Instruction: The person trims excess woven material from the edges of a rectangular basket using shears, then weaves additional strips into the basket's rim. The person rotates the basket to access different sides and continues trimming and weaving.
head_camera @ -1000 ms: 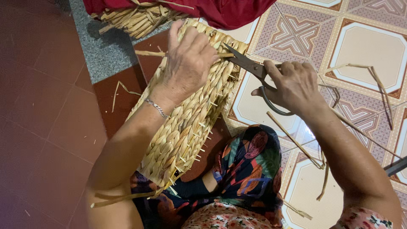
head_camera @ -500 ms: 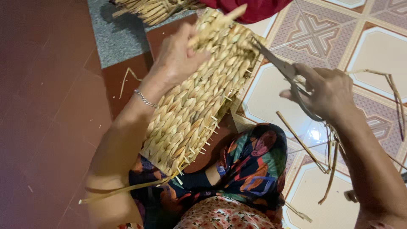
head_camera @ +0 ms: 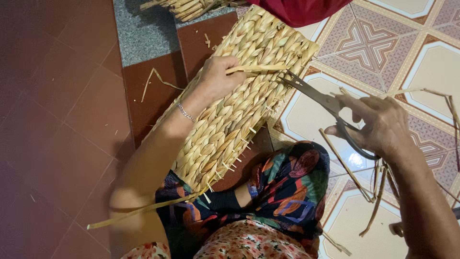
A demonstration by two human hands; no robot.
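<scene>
Your left hand (head_camera: pixel 218 76) pinches a loose straw strand (head_camera: pixel 256 69) between thumb and fingers, pulling it out toward three o'clock so it stands clear of the weave. Your right hand (head_camera: pixel 378 124) has its grip closed through the handles of the scissors (head_camera: pixel 326 103), blades parted and pointing toward nine o'clock at the strand's free end. The woven straw mat (head_camera: pixel 239 105) lies slanted across your lap, propped on your patterned trousers (head_camera: pixel 287 192), steadied under your left palm. Your left forearm runs up from seven o'clock, wrist bent down; your right comes in from five o'clock. Cut straw scraps (head_camera: pixel 373 192) lie on the tiled floor (head_camera: pixel 407 43).
</scene>
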